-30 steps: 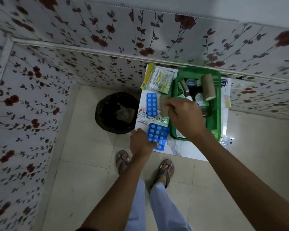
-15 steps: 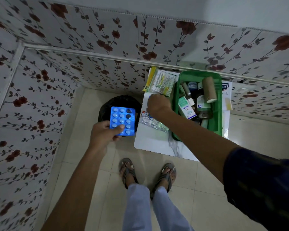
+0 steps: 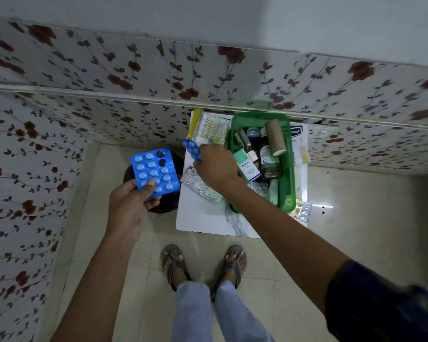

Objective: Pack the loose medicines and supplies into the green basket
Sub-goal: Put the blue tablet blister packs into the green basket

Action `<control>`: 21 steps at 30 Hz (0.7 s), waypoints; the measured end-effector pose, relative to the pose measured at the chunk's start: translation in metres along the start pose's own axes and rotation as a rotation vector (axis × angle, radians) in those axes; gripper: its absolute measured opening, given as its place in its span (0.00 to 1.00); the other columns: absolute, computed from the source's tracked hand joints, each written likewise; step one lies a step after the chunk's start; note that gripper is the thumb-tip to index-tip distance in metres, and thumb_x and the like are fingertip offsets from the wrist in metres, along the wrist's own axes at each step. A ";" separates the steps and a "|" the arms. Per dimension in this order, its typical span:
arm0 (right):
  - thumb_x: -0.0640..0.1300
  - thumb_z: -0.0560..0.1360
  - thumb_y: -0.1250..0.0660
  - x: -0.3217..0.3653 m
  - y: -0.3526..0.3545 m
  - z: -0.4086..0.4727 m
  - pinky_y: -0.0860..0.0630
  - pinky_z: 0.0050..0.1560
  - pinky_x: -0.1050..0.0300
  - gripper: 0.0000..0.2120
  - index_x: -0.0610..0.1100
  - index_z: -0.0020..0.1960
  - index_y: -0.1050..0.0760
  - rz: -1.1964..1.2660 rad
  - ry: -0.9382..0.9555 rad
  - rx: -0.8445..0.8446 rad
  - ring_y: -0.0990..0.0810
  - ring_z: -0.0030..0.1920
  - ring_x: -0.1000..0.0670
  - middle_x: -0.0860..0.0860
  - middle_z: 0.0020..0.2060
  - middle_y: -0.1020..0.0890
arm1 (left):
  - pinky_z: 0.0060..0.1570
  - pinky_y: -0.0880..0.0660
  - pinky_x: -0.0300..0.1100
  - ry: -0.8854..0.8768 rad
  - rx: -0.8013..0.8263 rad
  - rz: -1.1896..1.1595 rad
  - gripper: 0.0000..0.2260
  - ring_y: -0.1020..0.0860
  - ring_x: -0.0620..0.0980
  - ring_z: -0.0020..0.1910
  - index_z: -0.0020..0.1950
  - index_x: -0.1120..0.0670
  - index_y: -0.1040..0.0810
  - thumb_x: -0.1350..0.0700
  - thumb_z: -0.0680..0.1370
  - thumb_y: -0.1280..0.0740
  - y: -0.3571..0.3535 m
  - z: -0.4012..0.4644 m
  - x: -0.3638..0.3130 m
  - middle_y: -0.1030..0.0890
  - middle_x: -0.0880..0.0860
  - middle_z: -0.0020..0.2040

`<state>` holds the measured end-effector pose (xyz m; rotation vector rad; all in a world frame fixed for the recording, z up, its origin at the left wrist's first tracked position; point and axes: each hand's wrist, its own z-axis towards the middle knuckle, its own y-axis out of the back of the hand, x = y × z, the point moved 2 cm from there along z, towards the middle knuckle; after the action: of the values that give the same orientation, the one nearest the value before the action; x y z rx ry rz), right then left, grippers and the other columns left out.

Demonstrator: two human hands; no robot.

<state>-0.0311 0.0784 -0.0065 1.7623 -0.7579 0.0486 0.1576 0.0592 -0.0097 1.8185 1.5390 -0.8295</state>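
Observation:
The green basket (image 3: 289,169) stands on a small white table (image 3: 203,218) against the wall, holding bottles, a carton and a cardboard roll (image 3: 275,137). My left hand (image 3: 131,206) holds a wide blue blister pack (image 3: 155,171) up over the floor, left of the table. My right hand (image 3: 216,164) grips a narrow blue blister strip (image 3: 192,149), lifted off the table just left of the basket. A silver foil strip (image 3: 203,188) lies on the table under my right wrist. A green-and-yellow printed packet (image 3: 211,129) sits at the table's back left.
A black bin (image 3: 167,201) stands on the tiled floor left of the table, mostly behind the wide pack. Floral-papered walls close in at the back and left. White boxes (image 3: 299,137) lie right of the basket. My sandalled feet (image 3: 203,265) stand before the table.
My left hand lifted the wide blue pack off the table and out to the left. My right hand left the basket, reached to the table's left side and picked up the narrow blue strip.

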 end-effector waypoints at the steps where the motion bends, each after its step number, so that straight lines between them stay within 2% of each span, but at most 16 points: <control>1: 0.40 0.74 0.37 -0.010 0.013 -0.010 0.28 0.41 0.51 0.10 0.37 0.53 0.27 0.069 0.010 -0.045 0.22 0.50 0.37 0.37 0.51 0.20 | 0.29 0.24 0.33 -0.011 0.021 0.003 0.01 0.24 0.49 0.36 0.45 0.56 0.22 0.61 0.74 0.32 -0.007 -0.002 -0.002 0.20 0.54 0.42; 4: 0.37 0.75 0.38 -0.058 0.048 -0.043 0.26 0.45 0.50 0.10 0.38 0.56 0.28 0.188 0.004 -0.098 0.23 0.50 0.39 0.38 0.52 0.21 | 0.30 0.24 0.33 -0.061 0.102 0.061 0.03 0.23 0.45 0.35 0.46 0.54 0.22 0.61 0.76 0.35 -0.030 -0.008 -0.006 0.20 0.51 0.43; 6: 0.36 0.74 0.37 -0.091 0.067 -0.064 0.26 0.45 0.49 0.14 0.39 0.59 0.31 0.029 -0.053 -0.107 0.24 0.50 0.39 0.36 0.54 0.22 | 0.29 0.25 0.32 -0.093 0.146 0.117 0.05 0.22 0.45 0.38 0.51 0.55 0.23 0.61 0.76 0.36 -0.045 -0.009 -0.006 0.19 0.51 0.45; 8: 0.35 0.73 0.36 -0.113 0.074 -0.077 0.28 0.41 0.49 0.19 0.38 0.63 0.33 -0.231 -0.136 -0.084 0.24 0.48 0.38 0.35 0.49 0.22 | 0.30 0.25 0.33 -0.132 0.154 0.182 0.08 0.22 0.47 0.41 0.55 0.56 0.23 0.61 0.77 0.36 -0.059 -0.010 -0.006 0.19 0.53 0.47; 10: 0.34 0.72 0.36 -0.117 0.071 -0.079 0.26 0.42 0.49 0.17 0.39 0.60 0.30 -0.347 -0.142 -0.027 0.23 0.48 0.38 0.36 0.47 0.21 | 0.31 0.26 0.37 -0.172 0.135 0.219 0.09 0.22 0.49 0.41 0.56 0.57 0.24 0.61 0.76 0.35 -0.068 -0.011 -0.007 0.19 0.55 0.48; 12: 0.34 0.72 0.38 -0.115 0.059 -0.076 0.23 0.46 0.48 0.15 0.42 0.58 0.26 -0.320 -0.054 0.088 0.22 0.51 0.39 0.39 0.49 0.20 | 0.33 0.26 0.40 -0.201 0.103 0.243 0.10 0.22 0.49 0.40 0.54 0.55 0.25 0.62 0.74 0.33 -0.075 -0.012 -0.009 0.19 0.55 0.48; 14: 0.35 0.73 0.38 -0.113 0.042 -0.071 0.22 0.49 0.48 0.16 0.44 0.60 0.26 -0.269 0.028 0.232 0.24 0.55 0.40 0.40 0.53 0.21 | 0.34 0.25 0.41 -0.232 0.096 0.295 0.10 0.21 0.48 0.41 0.53 0.52 0.25 0.61 0.74 0.32 -0.079 -0.012 -0.012 0.18 0.54 0.48; 15: 0.35 0.73 0.38 -0.114 0.038 -0.069 0.22 0.48 0.48 0.17 0.44 0.61 0.26 -0.251 0.036 0.233 0.24 0.55 0.40 0.41 0.54 0.22 | 0.33 0.25 0.39 -0.249 0.116 0.336 0.10 0.20 0.48 0.41 0.53 0.51 0.25 0.61 0.74 0.32 -0.083 -0.011 -0.014 0.18 0.54 0.48; 18: 0.32 0.72 0.38 -0.130 0.048 -0.071 0.22 0.42 0.50 0.15 0.42 0.56 0.24 -0.130 -0.055 -0.029 0.21 0.49 0.40 0.41 0.50 0.19 | 0.31 0.23 0.34 -0.323 0.225 0.474 0.10 0.21 0.46 0.41 0.54 0.48 0.24 0.59 0.75 0.33 -0.101 -0.008 -0.021 0.19 0.53 0.49; 21: 0.34 0.73 0.38 -0.151 0.068 -0.090 0.22 0.44 0.49 0.13 0.42 0.54 0.21 0.049 -0.160 -0.247 0.19 0.44 0.38 0.40 0.48 0.16 | 0.45 0.23 0.43 -0.437 0.376 0.712 0.12 0.20 0.52 0.50 0.58 0.51 0.23 0.58 0.75 0.34 -0.136 -0.011 -0.020 0.19 0.54 0.53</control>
<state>-0.1549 0.2180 0.0207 1.5250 -0.8837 -0.1494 0.0218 0.0745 0.0052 2.0561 0.4188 -1.0904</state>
